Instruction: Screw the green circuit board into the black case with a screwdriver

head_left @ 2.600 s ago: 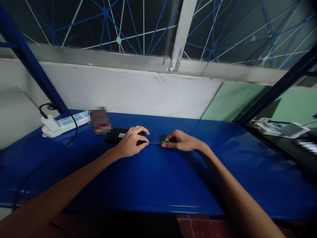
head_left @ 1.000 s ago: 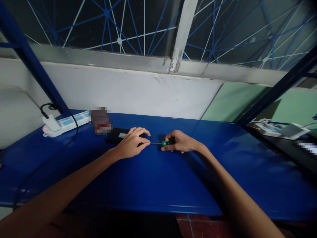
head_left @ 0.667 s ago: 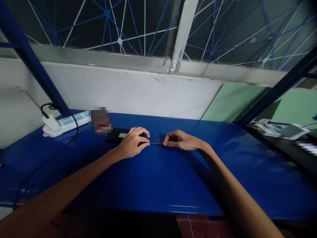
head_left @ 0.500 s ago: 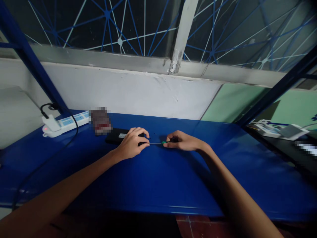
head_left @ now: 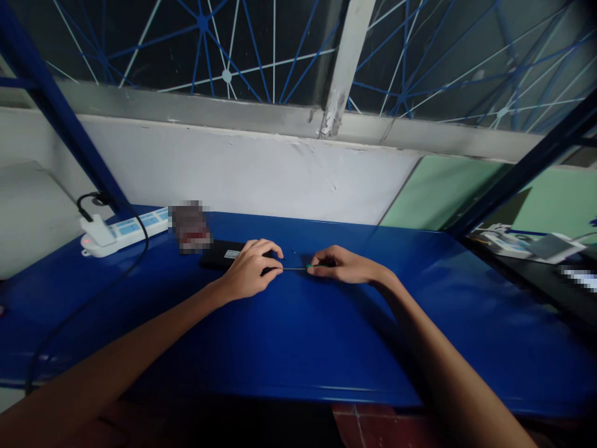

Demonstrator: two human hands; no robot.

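Note:
A screwdriver (head_left: 295,269) with a thin metal shaft and a green handle end lies level between my hands. My right hand (head_left: 340,264) is closed around the handle, thumb and fingers pinching it. The shaft points left, its tip meeting the thumb of my left hand (head_left: 252,269). That hand is curled over the right end of a flat black case (head_left: 217,256) with a white label, its index finger arched above the thumb. My fingers cover the spot where the tip meets the case. A few tiny screws (head_left: 293,251) lie just behind the shaft.
A white power strip (head_left: 135,230) with a plugged-in adapter stands at the back left, its black cable (head_left: 116,277) running forward over the blue table (head_left: 280,354). A blurred dark item (head_left: 191,227) sits behind the case. Papers and a black surface are at the right.
Both hands stay almost in place. Slightly less of the green handle shows at my right fingertips; the camera view has shifted a little.

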